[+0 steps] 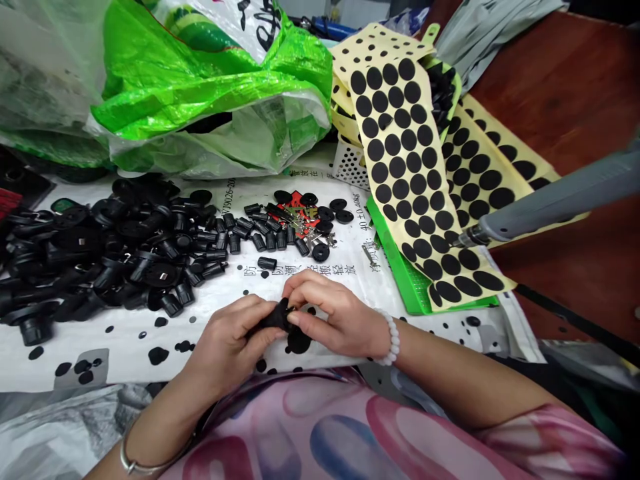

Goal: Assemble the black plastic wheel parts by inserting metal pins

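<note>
My left hand (225,343) and my right hand (333,317) meet in front of me, and both pinch a small black plastic part (273,318). Its exact shape is partly hidden by my fingers. Just below my right fingers lies a black round rubber pad (299,342) on the white printed sheet (210,293). A large heap of black plastic fittings (115,253) covers the sheet to my left. A smaller group of black cylindrical pieces (265,230) lies straight ahead, with small metal parts (305,223) among them.
Yellow backing sheets with black adhesive dots (405,153) lie at the right over a green crate (400,280). A grey tool (550,197) lies across them above a wooden tabletop (565,87). Green and clear plastic bags (200,87) bulge at the back.
</note>
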{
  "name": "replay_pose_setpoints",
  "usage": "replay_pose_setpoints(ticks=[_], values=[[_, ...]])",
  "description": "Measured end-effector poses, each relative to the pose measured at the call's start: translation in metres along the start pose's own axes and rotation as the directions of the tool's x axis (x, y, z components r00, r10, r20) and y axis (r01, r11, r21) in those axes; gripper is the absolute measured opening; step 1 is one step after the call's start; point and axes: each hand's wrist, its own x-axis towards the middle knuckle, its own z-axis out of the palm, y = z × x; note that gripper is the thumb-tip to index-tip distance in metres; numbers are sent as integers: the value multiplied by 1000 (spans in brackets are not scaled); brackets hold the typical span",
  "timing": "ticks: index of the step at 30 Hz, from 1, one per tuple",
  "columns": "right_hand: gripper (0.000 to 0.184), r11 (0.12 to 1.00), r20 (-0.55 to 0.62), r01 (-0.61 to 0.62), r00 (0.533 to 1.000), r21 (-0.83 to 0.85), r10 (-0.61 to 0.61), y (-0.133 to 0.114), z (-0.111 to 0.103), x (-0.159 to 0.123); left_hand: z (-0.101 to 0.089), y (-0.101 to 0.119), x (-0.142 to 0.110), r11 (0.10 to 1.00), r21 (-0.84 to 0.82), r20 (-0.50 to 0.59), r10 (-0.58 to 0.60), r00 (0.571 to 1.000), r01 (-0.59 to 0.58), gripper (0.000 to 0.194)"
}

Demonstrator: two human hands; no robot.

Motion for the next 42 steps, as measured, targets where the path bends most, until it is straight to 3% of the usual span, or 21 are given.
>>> replay_pose_setpoints(ticks=[3,6,8,11,13,15,17,18,19,21,23,25,27,30,32,35,38,40,42], values=[[5,989,-42,-127,991,75,130,2,5,-1,7,-1,0,970,229,-77,95,992,-75,16],[6,947,-77,-222,966,232,246,3,8,-2,6,1,1,968,241,-104,94,990,-67,23],[6,933,-111,-222,959,284,262,3,6,-2,2,5,2,994,102,-85,51,995,-43,32],[2,971,-141,-118,979,207,149,-1,1,-3,-6,11,3,972,-225,-52,-80,995,66,33],[2,993,-149,-12,988,114,29,-5,-2,-3,-8,12,3,867,-452,-4,-240,971,212,31],[5,997,-151,63,987,33,-58,-8,-2,-4,-6,11,2,703,-613,106,-379,919,360,30],[7,995,-142,101,985,-14,-102,-8,-1,-6,-1,9,0,568,-691,216,-429,877,448,28],[7,994,-139,104,985,-21,-106,-7,1,-7,1,9,-1,544,-703,231,-435,870,458,26],[6,996,-142,93,985,-13,-94,-6,2,-8,4,8,-2,554,-703,206,-440,874,445,23],[3,998,-170,26,985,58,-16,-3,5,-10,8,8,-4,666,-653,53,-435,899,361,17],[3,981,-186,-69,977,180,103,-1,7,-11,9,9,-6,820,-513,-124,-363,923,253,15],[5,954,-176,-125,968,271,177,0,7,-12,7,9,-6,901,-390,-188,-279,942,189,16],[5,958,-175,-119,970,260,168,-2,4,-11,3,9,-4,902,-388,-155,-265,952,188,22],[3,992,-201,-26,978,120,50,-4,1,-9,-1,9,1,824,-514,-57,-308,950,237,31],[2,998,-211,38,977,46,-27,-6,1,-8,0,10,4,824,-494,-16,-327,945,276,35],[3,997,-230,54,972,50,-41,-7,4,-7,6,14,6,932,-240,-123,-305,944,270,39],[8,991,-241,-7,970,134,39,-9,8,-8,11,18,8,984,-33,-239,-178,955,175,36],[10,989,-238,-31,969,144,65,-9,9,-9,13,19,9,977,-101,-230,-206,951,187,37],[13,993,-240,-37,969,116,64,-10,8,-8,13,20,11,922,-279,-206,-330,921,268,42]])
